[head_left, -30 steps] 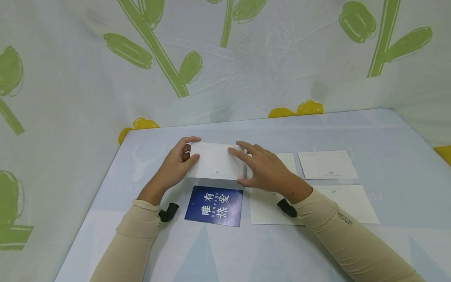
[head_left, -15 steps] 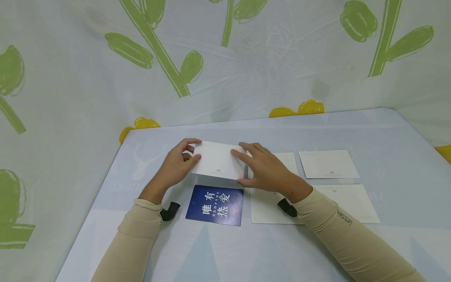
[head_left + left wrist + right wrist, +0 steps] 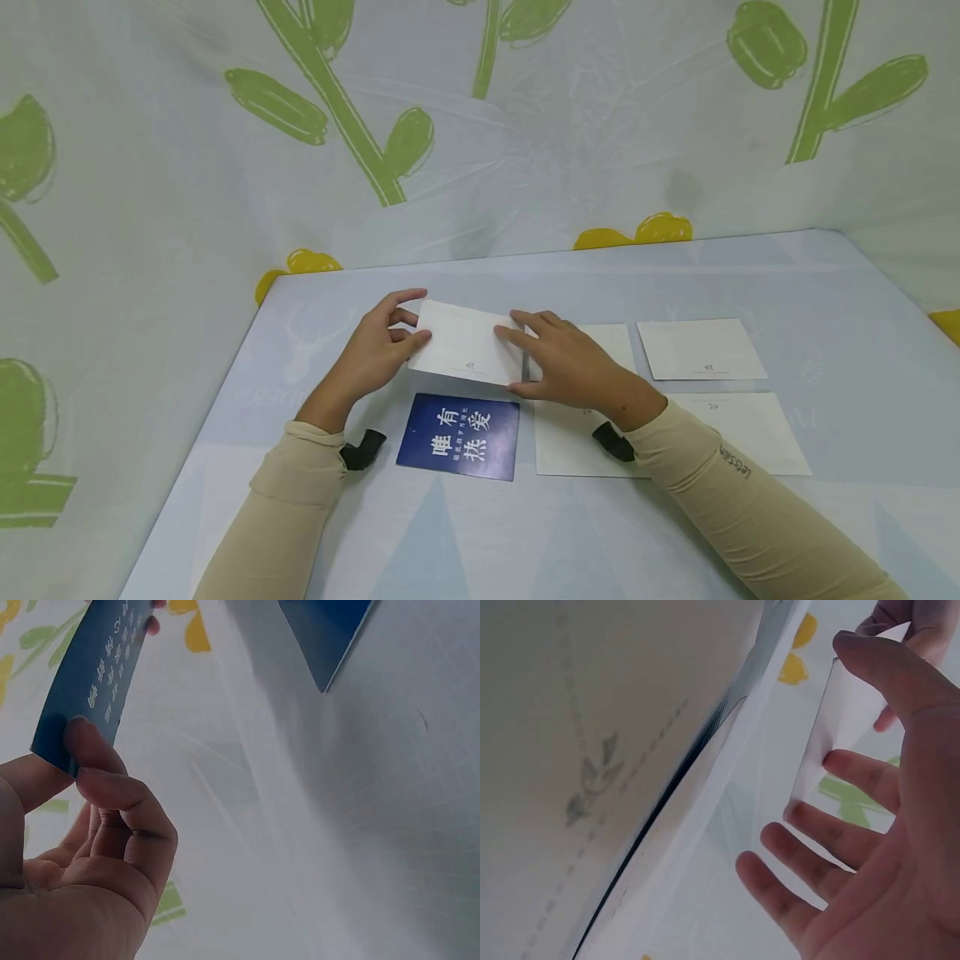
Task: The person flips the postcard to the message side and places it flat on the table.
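A postcard (image 3: 467,343) is lifted over the table between both hands, its white back with a small printed emblem facing up. My left hand (image 3: 372,350) pinches its left end between thumb and fingers. In the left wrist view, the underside of that postcard (image 3: 94,671) is blue with white characters. My right hand (image 3: 568,360) holds the right end, thumb at the near corner and fingertips at the far corner and on the white face. Its ring and little fingers are off the card in the right wrist view. Just below lies a blue postcard (image 3: 457,437) with large white characters.
To the right, white cards lie face down: one at the back (image 3: 701,350), one in front (image 3: 757,433), and others partly hidden under the right arm, including a near card (image 3: 573,446). A patterned cloth wall (image 3: 525,150) rises behind the table (image 3: 480,550).
The held postcard has shifted slightly right and tilted, its right end now lower than its left in the head view. The right hand has moved down slightly with it. The table cards stay put.
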`<state>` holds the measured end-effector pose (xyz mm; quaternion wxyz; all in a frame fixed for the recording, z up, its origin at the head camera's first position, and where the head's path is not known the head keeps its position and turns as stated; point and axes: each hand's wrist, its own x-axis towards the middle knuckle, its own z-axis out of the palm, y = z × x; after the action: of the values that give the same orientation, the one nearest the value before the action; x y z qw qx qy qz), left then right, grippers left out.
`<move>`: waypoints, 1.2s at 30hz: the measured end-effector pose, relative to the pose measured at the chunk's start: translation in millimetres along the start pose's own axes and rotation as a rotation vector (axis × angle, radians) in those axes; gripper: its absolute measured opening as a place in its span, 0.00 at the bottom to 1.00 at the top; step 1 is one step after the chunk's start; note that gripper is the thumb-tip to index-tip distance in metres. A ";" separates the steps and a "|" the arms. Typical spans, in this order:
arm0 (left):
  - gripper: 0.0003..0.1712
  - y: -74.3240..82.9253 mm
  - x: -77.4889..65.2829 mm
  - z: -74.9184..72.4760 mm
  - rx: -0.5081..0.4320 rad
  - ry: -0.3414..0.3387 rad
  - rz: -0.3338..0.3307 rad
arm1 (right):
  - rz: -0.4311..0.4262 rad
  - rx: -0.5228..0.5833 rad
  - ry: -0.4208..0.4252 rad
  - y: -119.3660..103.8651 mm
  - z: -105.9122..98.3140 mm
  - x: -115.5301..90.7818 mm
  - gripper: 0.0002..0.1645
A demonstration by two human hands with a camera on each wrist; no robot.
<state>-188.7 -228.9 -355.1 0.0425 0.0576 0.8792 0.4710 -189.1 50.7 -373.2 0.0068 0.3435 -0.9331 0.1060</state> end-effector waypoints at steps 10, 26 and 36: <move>0.34 -3.3 1.7 2.1 0.013 0.003 -0.020 | 0.004 -0.005 -0.037 1.0 3.7 0.2 0.49; 0.34 -12.2 6.2 7.5 0.072 -0.013 -0.052 | -0.041 0.020 -0.161 2.3 7.2 -0.4 0.39; 0.35 -13.6 6.2 10.7 0.153 -0.013 -0.055 | -0.015 -0.003 -0.228 0.0 7.7 -1.5 0.43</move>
<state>-194.3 -226.7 -372.5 0.0566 0.0393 0.9135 0.4009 -187.5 50.1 -380.9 -0.0980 0.3601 -0.9255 0.0646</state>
